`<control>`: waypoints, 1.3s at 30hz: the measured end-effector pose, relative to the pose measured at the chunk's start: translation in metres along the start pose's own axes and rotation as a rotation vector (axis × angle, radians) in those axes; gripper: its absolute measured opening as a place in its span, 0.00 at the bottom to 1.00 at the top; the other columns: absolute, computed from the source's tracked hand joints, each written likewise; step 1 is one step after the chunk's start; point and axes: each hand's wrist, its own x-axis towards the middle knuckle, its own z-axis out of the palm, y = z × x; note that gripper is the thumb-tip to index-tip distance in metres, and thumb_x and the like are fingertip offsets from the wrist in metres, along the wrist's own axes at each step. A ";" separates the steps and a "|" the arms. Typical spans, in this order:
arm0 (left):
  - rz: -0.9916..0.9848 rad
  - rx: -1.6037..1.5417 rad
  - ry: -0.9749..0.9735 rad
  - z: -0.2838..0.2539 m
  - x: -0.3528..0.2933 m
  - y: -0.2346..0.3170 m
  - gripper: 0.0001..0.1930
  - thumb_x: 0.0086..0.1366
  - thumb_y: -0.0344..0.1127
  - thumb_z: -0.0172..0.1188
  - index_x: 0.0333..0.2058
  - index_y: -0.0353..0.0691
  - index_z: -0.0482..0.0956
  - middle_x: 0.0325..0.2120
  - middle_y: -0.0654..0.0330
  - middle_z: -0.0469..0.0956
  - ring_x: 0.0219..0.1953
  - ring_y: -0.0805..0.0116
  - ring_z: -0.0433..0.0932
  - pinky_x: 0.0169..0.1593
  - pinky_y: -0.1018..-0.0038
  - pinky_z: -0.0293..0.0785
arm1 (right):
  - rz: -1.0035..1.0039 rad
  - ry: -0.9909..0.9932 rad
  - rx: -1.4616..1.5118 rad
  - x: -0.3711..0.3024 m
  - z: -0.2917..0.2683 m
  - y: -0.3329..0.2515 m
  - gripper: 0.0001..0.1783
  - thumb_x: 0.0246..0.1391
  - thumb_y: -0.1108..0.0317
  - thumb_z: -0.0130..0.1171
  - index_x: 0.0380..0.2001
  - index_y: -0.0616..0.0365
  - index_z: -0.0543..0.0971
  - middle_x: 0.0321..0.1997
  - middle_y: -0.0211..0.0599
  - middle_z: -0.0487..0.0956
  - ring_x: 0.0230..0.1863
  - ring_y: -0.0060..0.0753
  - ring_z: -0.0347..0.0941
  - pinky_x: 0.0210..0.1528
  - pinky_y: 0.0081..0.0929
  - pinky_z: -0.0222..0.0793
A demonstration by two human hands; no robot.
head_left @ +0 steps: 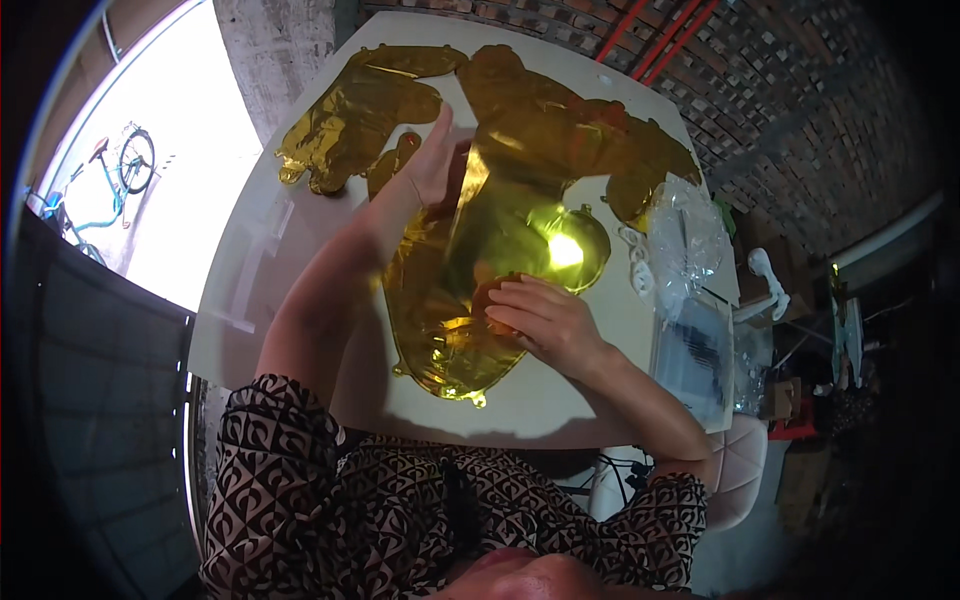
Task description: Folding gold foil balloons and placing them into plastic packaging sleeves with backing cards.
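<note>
Large flat gold foil balloons [500, 220], shiny and creased, spread over the pale tabletop. At their left part, my left hand [433, 165] has its fingers stretched out toward the far side, its palm edge beside a raised fold of foil. I see no thing held in it. My right hand [545, 318] lies on the nearer foil piece with its fingers extended and slightly bent over the surface. An orange-brown patch by those fingertips looks like their reflection. A bright glare spot shines on the foil just beyond this hand.
Clear plastic bags [688, 235] and a flat clear packet [692, 350] lie along the table's right side, near a white chain-like strip [637, 258]. Clear tape strips [262, 250] stick at the left edge. A white padded seat [738, 470] stands by the near right corner.
</note>
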 end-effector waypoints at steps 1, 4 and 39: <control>-0.105 0.012 -0.116 0.004 0.002 0.000 0.44 0.68 0.74 0.37 0.62 0.37 0.70 0.57 0.54 0.75 0.56 0.58 0.76 0.63 0.64 0.69 | 0.006 0.004 0.002 -0.010 0.003 0.000 0.25 0.40 0.73 0.72 0.46 0.52 0.82 0.52 0.33 0.83 0.53 0.39 0.79 0.60 0.40 0.74; -0.089 0.175 -0.130 -0.026 0.019 -0.006 0.29 0.73 0.56 0.52 0.59 0.36 0.73 0.52 0.56 0.78 0.49 0.63 0.79 0.57 0.66 0.73 | 0.054 -0.038 0.055 -0.019 0.015 0.000 0.25 0.39 0.75 0.71 0.47 0.53 0.82 0.52 0.33 0.82 0.54 0.38 0.78 0.62 0.40 0.73; 0.573 1.973 -0.220 -0.024 -0.041 -0.049 0.28 0.71 0.58 0.50 0.59 0.47 0.75 0.66 0.53 0.66 0.70 0.51 0.59 0.72 0.46 0.48 | 0.078 -0.209 -0.020 -0.037 0.035 -0.030 0.23 0.45 0.60 0.72 0.45 0.56 0.83 0.53 0.39 0.80 0.56 0.41 0.76 0.66 0.44 0.67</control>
